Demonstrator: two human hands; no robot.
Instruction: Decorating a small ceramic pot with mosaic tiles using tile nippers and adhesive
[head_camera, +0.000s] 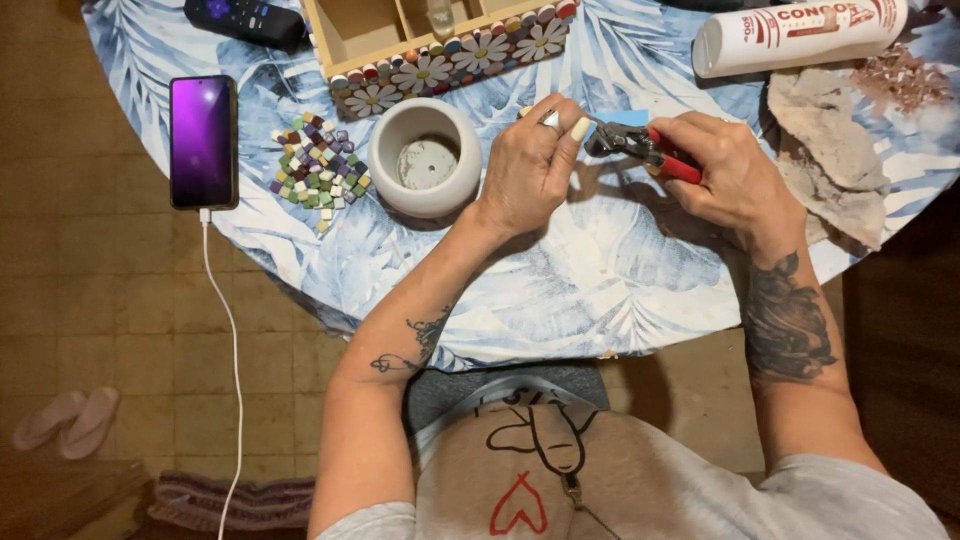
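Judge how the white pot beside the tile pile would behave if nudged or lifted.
The pot looks thick-walled and squat, so probably heavy for its size and unlikely to tip. It seems ceramic or cement, so likely rigid but chippable. Upright on the table, it should slide, not roll.

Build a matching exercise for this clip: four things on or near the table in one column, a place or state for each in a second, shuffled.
Things:
1. phone
2. white pot
3. nippers
4. slippers

Places or states:
A. on the floor, lower left
B. held in the right hand
C. screen lit purple, cable plugged in
D. empty, beside the left hand

Pairs: 1-C, 2-D, 3-B, 4-A
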